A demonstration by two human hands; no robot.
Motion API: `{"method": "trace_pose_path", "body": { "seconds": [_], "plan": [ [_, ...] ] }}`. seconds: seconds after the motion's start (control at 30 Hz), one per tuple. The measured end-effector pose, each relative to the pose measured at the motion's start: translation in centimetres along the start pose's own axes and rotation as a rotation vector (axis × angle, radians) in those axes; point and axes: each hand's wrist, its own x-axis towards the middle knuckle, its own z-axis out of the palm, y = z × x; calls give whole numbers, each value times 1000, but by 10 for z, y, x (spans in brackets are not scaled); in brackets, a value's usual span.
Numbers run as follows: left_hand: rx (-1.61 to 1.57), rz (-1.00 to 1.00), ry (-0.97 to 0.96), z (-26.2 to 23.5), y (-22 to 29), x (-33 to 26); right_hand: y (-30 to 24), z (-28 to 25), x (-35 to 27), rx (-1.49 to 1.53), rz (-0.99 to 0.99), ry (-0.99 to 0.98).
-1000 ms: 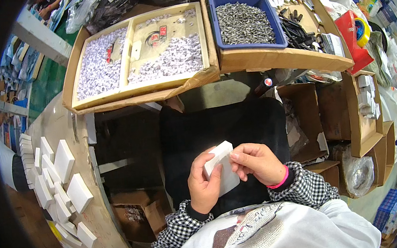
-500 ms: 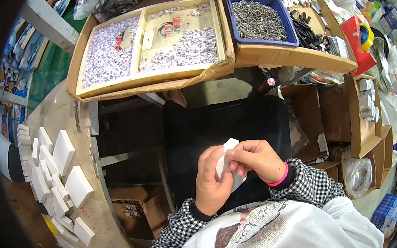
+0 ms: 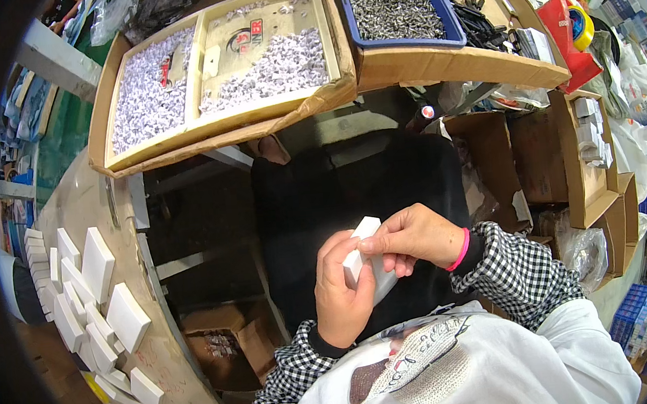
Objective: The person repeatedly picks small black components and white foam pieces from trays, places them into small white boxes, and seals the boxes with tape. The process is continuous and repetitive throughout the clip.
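A small flat white box (image 3: pixel 366 227) is held over my lap, tilted, with its narrow side facing up. My left hand (image 3: pixel 338 293) wraps round its left side, fingers and thumb closed on it. With thumb and bent fingers pressed together, my right hand (image 3: pixel 420 238) pinches at the box's upper right edge. Part of the box is hidden behind my fingers, and whether a smaller piece sits in the right pinch cannot be seen.
Several white boxes (image 3: pixel 127 314) lie on the worktop (image 3: pixel 148 348) at left. Ahead stand a divided wooden tray (image 3: pixel 269 108) of small white pieces and a blue bin (image 3: pixel 402 41) of small metal parts. Cardboard boxes (image 3: pixel 539 156) and yellow tape (image 3: pixel 579 29) are at right.
The view has shifted, so the trays sit higher and further left. The white box has turned slightly, showing more of its narrow side; both hands keep their hold on it.
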Motion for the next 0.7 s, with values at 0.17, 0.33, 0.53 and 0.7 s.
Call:
{"method": "trace_pose_path", "body": {
  "seconds": [0.17,0.33,0.53,0.7],
  "plan": [
    [-11,-5,1,2,-3,-2,-8,-1,-2,-295,-44,53],
    [-65,-39,50,2,-6,-4,-7,-5,3,-800,-67,51],
    [-182,5,6,-5,-8,-2,16,-15,8,-1189,-377,192],
    [-158,23,68,-12,-7,5,28,-13,12,-929,-616,76]
  ]
}}
